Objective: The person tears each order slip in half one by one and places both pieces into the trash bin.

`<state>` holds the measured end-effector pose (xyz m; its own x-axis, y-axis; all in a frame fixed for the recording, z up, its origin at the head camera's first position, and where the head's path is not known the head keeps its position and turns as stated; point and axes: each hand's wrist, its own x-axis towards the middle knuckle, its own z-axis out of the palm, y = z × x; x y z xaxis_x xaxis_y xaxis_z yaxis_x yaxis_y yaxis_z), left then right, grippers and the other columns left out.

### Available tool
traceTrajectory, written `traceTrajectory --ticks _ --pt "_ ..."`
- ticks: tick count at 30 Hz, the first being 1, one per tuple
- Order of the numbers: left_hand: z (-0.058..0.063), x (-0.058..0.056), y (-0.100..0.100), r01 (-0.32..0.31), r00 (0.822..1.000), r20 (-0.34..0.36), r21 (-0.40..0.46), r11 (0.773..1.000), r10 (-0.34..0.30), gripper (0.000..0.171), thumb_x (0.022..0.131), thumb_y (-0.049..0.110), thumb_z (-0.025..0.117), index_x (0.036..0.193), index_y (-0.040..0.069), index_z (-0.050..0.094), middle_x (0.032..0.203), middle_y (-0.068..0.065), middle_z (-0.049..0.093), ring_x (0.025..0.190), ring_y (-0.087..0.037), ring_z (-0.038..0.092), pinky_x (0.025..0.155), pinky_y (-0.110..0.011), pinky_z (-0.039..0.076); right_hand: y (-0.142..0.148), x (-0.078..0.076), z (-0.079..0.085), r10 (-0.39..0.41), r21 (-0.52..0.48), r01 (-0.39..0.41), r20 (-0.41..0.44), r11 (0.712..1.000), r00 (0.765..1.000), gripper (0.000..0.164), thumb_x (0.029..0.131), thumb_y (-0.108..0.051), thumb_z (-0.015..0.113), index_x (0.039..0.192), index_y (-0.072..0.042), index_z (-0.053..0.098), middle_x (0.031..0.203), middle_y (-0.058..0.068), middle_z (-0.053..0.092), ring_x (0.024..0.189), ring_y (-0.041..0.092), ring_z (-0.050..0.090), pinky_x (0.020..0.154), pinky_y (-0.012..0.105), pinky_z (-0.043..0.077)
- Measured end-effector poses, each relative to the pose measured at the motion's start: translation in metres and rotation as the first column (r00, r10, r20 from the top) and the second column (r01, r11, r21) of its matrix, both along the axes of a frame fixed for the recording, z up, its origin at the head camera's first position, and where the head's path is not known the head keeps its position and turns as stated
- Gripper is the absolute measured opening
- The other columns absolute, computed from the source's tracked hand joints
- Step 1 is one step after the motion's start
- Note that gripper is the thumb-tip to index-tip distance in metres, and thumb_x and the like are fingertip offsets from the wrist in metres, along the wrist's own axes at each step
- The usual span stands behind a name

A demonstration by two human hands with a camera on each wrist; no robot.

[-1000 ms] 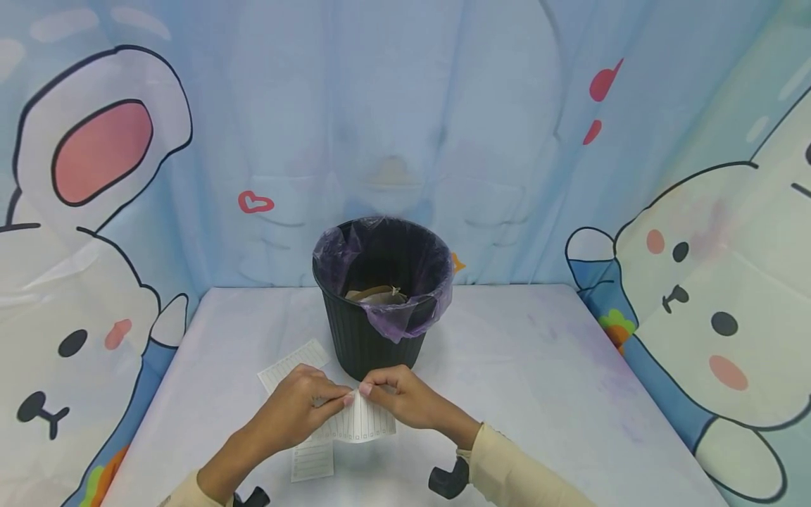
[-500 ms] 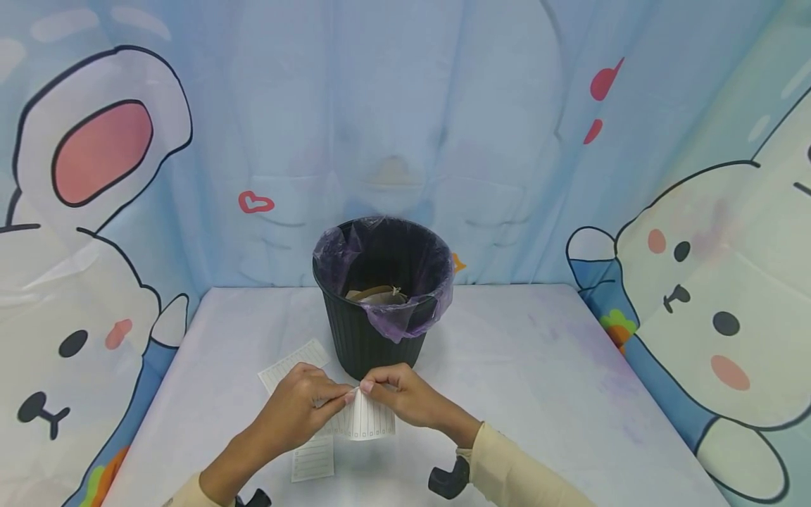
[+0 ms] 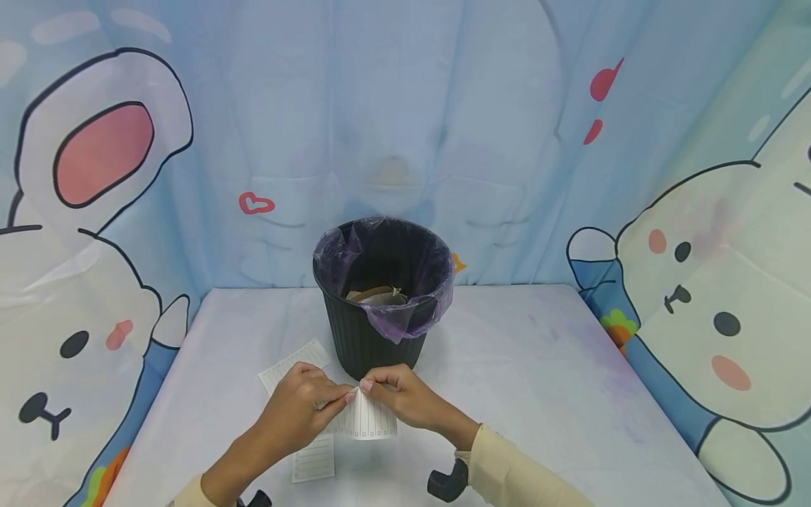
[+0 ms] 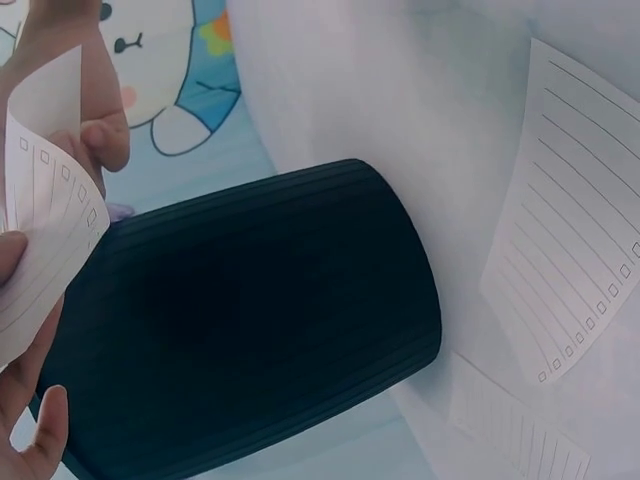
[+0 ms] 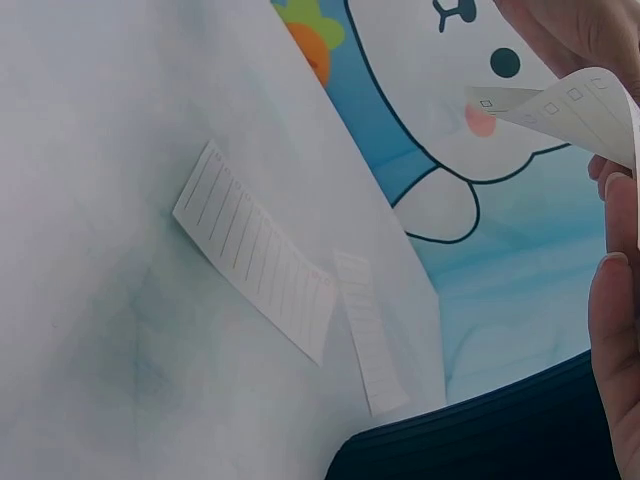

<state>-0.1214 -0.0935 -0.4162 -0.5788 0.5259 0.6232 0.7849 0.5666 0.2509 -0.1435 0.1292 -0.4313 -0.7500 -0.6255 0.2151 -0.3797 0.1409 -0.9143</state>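
Observation:
A white sheet of lined paper with small checkboxes (image 3: pixel 369 417) is held up between both hands in the head view, in front of the bin. My left hand (image 3: pixel 303 408) pinches its upper edge between thumb and fingers. Close beside that grip, my right hand (image 3: pixel 408 400) pinches the same edge. The paper hangs down and curves, its checkbox row along the lower edge. In the left wrist view the sheet (image 4: pixel 55 200) bends into a curl; the right wrist view also shows the curled paper (image 5: pixel 580 115).
A black ribbed bin (image 3: pixel 374 345) with a purple liner (image 3: pixel 405 320) stands just behind the hands, with brownish scraps (image 3: pixel 380 294) inside. Two similar lined sheets lie on the table: one sheet (image 3: pixel 294 362) left of the bin, another sheet (image 3: pixel 313 459) nearer the front.
Both hands stay nearly still, pinching the paper. Its hanging part has flexed slightly, the lower edge now curving a little differently. The bin and the sheets on the table have not moved.

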Motion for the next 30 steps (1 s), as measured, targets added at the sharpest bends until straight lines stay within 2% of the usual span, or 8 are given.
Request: traceTrajectory --ticks 5,11,21,30 --pt "-0.002 0.0 0.0 -0.004 0.999 -0.051 0.004 1.0 0.004 0.008 0.08 0.014 0.083 0.088 0.013 0.082 0.073 0.01 0.075 0.063 0.001 0.058 0.077 -0.032 0.051 0.001 0.0 -0.001 0.006 -0.013 -0.006 0.025 1.0 1.0 0.03 0.105 -0.011 0.048 0.091 0.006 0.068 0.088 0.022 0.067 0.074 0.005 0.061 0.063 0.025 0.055" --pt "0.0 0.0 0.0 0.014 0.995 -0.097 0.027 1.0 -0.011 0.01 0.077 0.013 0.084 0.087 0.013 0.082 0.072 0.011 0.075 0.063 0.0 0.059 0.076 -0.032 0.051 0.004 -0.003 -0.002 -0.033 -0.005 0.034 0.035 0.999 0.999 0.028 0.104 -0.01 0.049 0.087 0.004 0.067 0.084 0.016 0.064 0.072 0.006 0.059 0.061 0.023 0.053" --pt "0.002 -0.001 -0.001 0.004 0.998 -0.062 0.046 0.999 -0.001 0.009 0.078 0.018 0.085 0.086 0.015 0.081 0.074 0.011 0.074 0.065 0.001 0.061 0.075 -0.031 0.051 0.006 -0.004 0.001 -0.019 0.015 0.019 0.023 1.0 1.0 0.028 0.104 -0.01 0.051 0.086 0.004 0.067 0.082 0.018 0.064 0.071 0.005 0.059 0.061 0.024 0.053" --pt "0.003 -0.001 -0.002 -0.021 1.0 -0.018 0.047 0.999 0.022 0.007 0.079 0.018 0.084 0.084 0.015 0.079 0.076 0.011 0.074 0.067 0.001 0.061 0.074 -0.032 0.05 0.012 -0.007 0.003 0.051 0.023 -0.053 0.074 0.998 0.996 0.024 0.102 -0.008 0.054 0.09 0.007 0.068 0.084 0.023 0.068 0.068 0.006 0.064 0.061 0.023 0.055"
